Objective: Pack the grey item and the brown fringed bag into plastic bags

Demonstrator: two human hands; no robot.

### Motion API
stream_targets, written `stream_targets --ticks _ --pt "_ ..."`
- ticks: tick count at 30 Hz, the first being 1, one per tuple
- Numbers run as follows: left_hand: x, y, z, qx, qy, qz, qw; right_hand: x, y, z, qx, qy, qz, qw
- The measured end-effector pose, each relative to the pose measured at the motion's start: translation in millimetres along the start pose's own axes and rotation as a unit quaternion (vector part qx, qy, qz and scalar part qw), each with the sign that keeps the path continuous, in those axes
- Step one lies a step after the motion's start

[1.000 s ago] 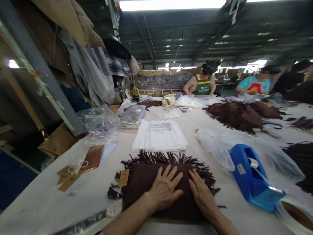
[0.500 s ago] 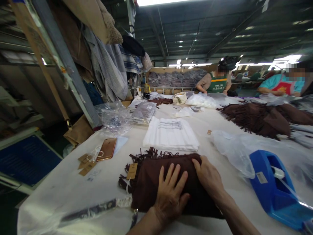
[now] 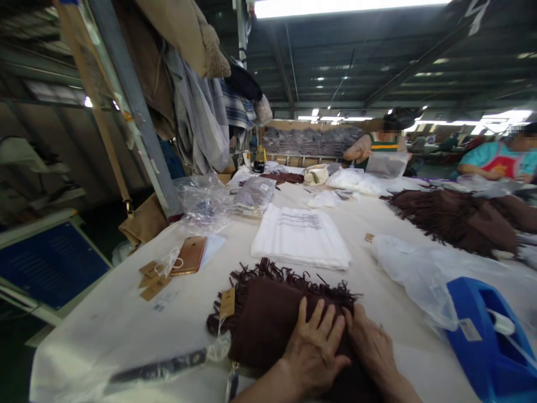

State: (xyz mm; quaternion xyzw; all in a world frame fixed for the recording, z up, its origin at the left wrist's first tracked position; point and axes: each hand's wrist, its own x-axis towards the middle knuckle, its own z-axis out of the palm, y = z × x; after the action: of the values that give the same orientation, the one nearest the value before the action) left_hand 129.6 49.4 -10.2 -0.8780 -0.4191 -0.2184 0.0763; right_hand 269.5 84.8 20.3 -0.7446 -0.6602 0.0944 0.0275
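Observation:
A folded dark brown fringed scarf lies in front of me on the white-covered table. My left hand rests flat on the cloth with its fingers stretched out. At the scarf's right edge, my right hand has its fingers curled round the fabric, close to my left fingertips. Dark fringe spreads along the far edge. A brown paper tag hangs from a white string at the left corner. Just beyond lies a folded white cloth.
To the left are a phone and loose paper tags. A plastic-wrapped strip lies near the front. At right stand a blue tape dispenser and clear plastic. Brown scarves are piled farther back; two co-workers are beyond.
Both hands have shifted right over the scarf, and more fringe shows along its far edge. My view has tilted slightly. One co-worker now holds up a clear bag.

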Motion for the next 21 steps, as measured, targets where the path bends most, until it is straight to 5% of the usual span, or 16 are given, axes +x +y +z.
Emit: stream_targets --ticks 7,16,21 --pt "-8.5 -1.6 3.7 0.025 -0.002 -0.011 1.0 1.8 -4.1 -2.0 -0.023 0.02 -0.003 1.0" --pt "13.5 1.3 -3.9 0.003 -0.118 -0.001 0.993 5.9 12.4 22.7 -0.034 0.008 -0.007 0.999" --pt "25.3 14.4 9.4 -0.003 -0.159 -0.036 0.987 4.6 12.2 -3.0 -0.064 0.036 -0.03 0.997"
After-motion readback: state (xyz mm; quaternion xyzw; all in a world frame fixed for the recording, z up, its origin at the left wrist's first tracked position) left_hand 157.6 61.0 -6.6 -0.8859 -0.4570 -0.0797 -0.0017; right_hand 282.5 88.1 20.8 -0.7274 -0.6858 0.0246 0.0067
